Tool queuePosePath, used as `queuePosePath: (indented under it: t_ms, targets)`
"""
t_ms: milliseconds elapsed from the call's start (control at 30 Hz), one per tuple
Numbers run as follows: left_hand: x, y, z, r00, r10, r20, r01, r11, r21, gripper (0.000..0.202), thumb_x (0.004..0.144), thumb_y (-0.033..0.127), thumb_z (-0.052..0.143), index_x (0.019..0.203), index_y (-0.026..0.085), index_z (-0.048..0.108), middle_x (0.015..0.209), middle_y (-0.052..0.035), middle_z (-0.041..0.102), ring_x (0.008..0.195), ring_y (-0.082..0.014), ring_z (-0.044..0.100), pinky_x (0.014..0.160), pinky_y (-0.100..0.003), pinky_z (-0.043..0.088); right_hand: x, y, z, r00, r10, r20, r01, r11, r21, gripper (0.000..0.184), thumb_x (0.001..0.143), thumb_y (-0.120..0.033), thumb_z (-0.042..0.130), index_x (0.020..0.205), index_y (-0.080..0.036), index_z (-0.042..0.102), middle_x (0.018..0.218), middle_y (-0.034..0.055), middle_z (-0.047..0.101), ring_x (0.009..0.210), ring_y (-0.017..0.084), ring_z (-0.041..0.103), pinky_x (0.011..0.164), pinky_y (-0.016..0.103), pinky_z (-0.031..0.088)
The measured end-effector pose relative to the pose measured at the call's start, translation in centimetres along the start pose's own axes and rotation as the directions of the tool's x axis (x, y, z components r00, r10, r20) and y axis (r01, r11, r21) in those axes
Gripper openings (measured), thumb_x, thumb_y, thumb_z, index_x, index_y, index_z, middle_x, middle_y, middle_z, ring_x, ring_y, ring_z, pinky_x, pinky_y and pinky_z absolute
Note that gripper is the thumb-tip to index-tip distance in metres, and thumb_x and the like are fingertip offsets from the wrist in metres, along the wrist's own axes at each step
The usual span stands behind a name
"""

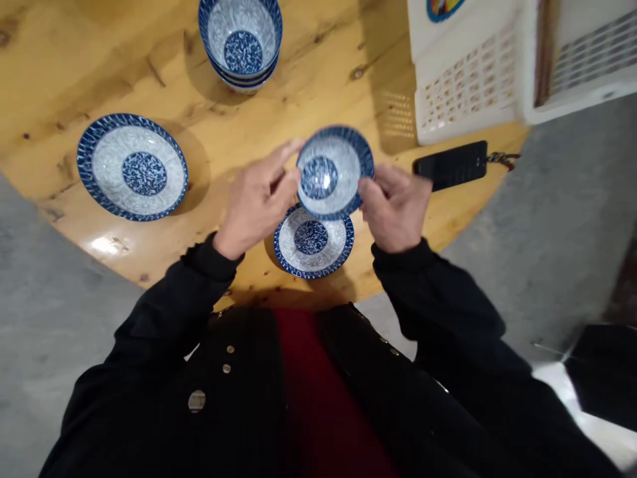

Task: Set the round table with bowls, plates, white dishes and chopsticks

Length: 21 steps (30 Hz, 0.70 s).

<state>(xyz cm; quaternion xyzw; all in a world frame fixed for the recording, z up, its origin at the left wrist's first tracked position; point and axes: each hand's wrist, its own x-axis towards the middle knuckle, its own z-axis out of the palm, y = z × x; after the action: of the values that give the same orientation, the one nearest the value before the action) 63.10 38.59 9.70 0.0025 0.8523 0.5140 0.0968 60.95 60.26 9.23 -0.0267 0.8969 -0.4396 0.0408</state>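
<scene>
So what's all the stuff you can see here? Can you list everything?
Wooden table: 1, yellow-brown, under the dishes.
Stacked bowls: count hidden, blue and white, far side of the table.
Wide dish: 1, blue and white, left on the table.
Small dish: 1, blue and white, on the table below the hands.
Held dish: 1, blue and white, between both hands.
Plastic crate: 1, white, far right by the table edge.
Device: 1, black, on the table at right.
Floor: grey, around the table.
Left hand: 1, on the held dish's left rim.
Right hand: 1, on its right rim.
Sleeves: 2, black, on the arms.
</scene>
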Motion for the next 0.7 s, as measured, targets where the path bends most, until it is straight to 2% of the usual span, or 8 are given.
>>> queuePosePath:
  t_ms: [133, 233, 467, 700]
  targets:
    - [-3.4, -3.3, 4.2, 0.989, 0.002, 0.148, 0.024, 0.984, -0.179, 0.047, 0.101, 0.039, 0.041, 0.141, 0.018, 0.054, 0.069, -0.0003, 0.068, 0.066, -0.0151, 0.065, 0.072, -0.030, 0.054, -6.1, 5.1, 0.6, 0.995, 0.089, -0.034, -0.087, 0.995, 0.046, 0.016, 0.088, -0.029, 0.057, 0.080, -0.018, 0.065, 0.056, -0.0059, 0.043, 0.048, 0.011, 0.043, 0.049, 0.025, 0.039]
    - [-4.3, -4.9, 5.6, 0.976, 0.006, 0.217, 0.040, 0.977, -0.210, 0.046, 0.101, 0.034, 0.038, 0.138, 0.016, 0.056, 0.072, -0.0019, 0.070, 0.066, -0.0144, 0.064, 0.070, -0.028, 0.053, -8.8, 6.9, 1.4, 0.985, 0.169, -0.027, -0.167, 0.984, 0.066, 0.019, 0.087, -0.032, 0.057, 0.087, -0.017, 0.067, 0.055, -0.0059, 0.046, 0.045, 0.011, 0.044, 0.046, 0.025, 0.038]
    - [-4.1, -5.3, 5.3, 0.949, -0.011, 0.317, 0.043, 0.995, -0.095, 0.044, 0.095, 0.021, 0.038, 0.130, 0.015, 0.064, 0.071, -0.0010, 0.071, 0.067, -0.0132, 0.064, 0.069, -0.024, 0.049, -10.8, 8.2, 2.9, 0.962, 0.268, -0.047, -0.262, 0.959, 0.110, 0.023, 0.082, -0.039, 0.059, 0.070, -0.020, 0.055, 0.055, -0.0051, 0.047, 0.046, 0.011, 0.047, 0.044, 0.024, 0.044]
    - [-3.5, -6.1, 5.6, 0.949, -0.007, 0.315, 0.038, 0.995, -0.093, 0.039, 0.091, 0.020, 0.042, 0.116, 0.019, 0.072, 0.072, -0.0008, 0.073, 0.064, -0.0126, 0.062, 0.066, -0.023, 0.047, -11.4, 8.3, 3.4, 0.940, 0.330, -0.082, -0.319, 0.939, 0.128, 0.030, 0.079, -0.048, 0.064, 0.079, -0.018, 0.059, 0.053, -0.0058, 0.049, 0.044, 0.011, 0.047, 0.040, 0.023, 0.040]
